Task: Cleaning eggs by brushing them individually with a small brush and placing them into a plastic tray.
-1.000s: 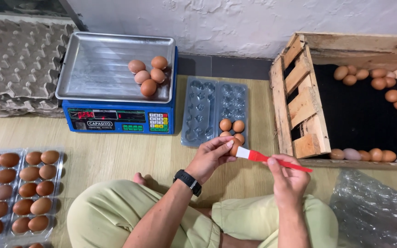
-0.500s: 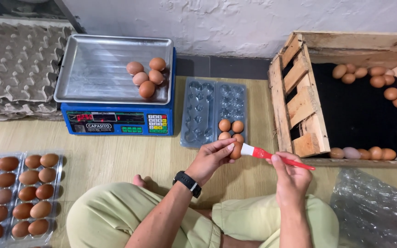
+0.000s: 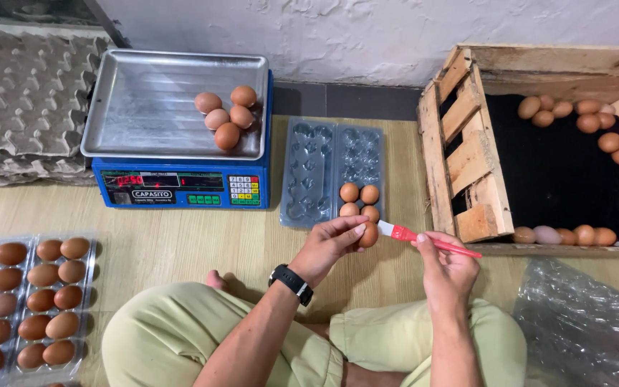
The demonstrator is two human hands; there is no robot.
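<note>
My left hand (image 3: 327, 245) holds a brown egg (image 3: 369, 235) by its fingertips, just in front of an open clear plastic egg carton (image 3: 309, 175). My right hand (image 3: 447, 269) grips a small red-handled brush (image 3: 424, 239), whose white bristles touch the egg. Three more brown eggs (image 3: 360, 197) sit in the carton's right half. A black watch is on my left wrist. I sit cross-legged in light green trousers.
A blue scale with a steel tray (image 3: 152, 107) holds several eggs (image 3: 225, 115). Grey pulp egg trays (image 3: 23, 93) are stacked at far left. Filled clear cartons (image 3: 23, 301) lie near left. A wooden crate (image 3: 467, 143) with eggs stands right, and crumpled clear plastic (image 3: 582, 322) lies near right.
Both hands have stayed almost in place; the brush has shifted slightly against the egg held in the left hand.
</note>
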